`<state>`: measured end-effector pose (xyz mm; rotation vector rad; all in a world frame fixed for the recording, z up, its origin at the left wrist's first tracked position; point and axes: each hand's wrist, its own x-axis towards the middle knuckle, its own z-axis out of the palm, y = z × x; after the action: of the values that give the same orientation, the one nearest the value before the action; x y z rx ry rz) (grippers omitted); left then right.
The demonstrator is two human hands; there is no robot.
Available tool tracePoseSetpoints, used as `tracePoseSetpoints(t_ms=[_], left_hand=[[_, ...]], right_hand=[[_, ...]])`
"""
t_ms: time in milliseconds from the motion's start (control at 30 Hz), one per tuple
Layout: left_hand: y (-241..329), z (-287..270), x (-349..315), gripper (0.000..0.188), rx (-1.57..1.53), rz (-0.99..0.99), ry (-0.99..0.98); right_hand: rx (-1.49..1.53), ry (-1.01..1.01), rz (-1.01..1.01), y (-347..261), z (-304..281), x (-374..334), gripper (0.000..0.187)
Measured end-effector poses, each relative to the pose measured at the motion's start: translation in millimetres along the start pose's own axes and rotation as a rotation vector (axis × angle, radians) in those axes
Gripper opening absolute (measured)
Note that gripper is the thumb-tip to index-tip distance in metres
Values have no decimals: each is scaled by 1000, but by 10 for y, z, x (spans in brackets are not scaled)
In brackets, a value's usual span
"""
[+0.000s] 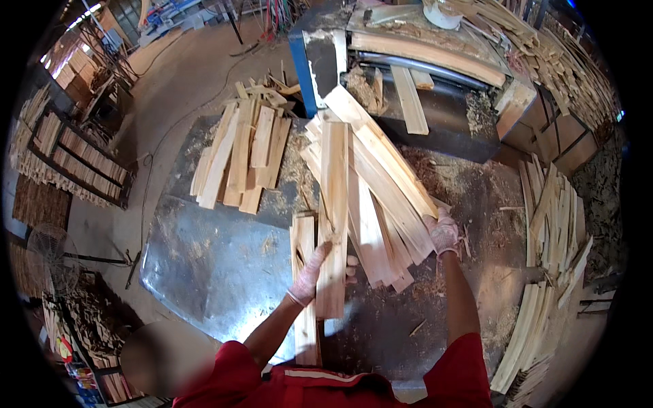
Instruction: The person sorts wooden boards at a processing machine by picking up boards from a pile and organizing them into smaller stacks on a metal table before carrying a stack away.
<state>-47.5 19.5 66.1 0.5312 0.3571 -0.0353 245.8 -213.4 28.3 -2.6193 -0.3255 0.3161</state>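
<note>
My left hand [311, 275], in a pale work glove, is closed around the lower part of a long wooden board [335, 166]. This board points away from me and overlaps a fanned heap of boards [369, 228] on the dark work table. At the heap's right side, my gloved right hand [443, 232] grips the near end of a pale board [388, 146] that slants up to the left. How many boards are in its fingers is hard to make out. Under my left wrist lies a short stack of boards [303, 238], partly hidden by my forearm.
A shiny metal sheet [211, 248] covers the table's left part, with another board pile [241, 153] behind it. Ahead stands a roller machine [435, 68] with a board [409, 102] at its mouth. Boards are stacked at right [544, 224]; a floor fan [53, 257] stands left.
</note>
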Motion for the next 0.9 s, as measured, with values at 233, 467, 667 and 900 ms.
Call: tracePoseSetpoints(t_ms=[233, 467, 667, 900], left_hand=[[-256, -756, -383, 55, 456, 110, 280], [-1260, -1566, -1052, 31, 1317, 460, 620], [-1335, -1419, -1352, 27, 558, 61, 550], [-1436, -1935, -1383, 22, 714, 140, 585]], right_hand=[[546, -113, -153, 269, 169, -1299, 32], [796, -204, 29, 128, -175, -2394, 29], [1129, -101, 47, 82, -197, -2764, 26], [814, 39, 124, 13, -319, -3055, 20]])
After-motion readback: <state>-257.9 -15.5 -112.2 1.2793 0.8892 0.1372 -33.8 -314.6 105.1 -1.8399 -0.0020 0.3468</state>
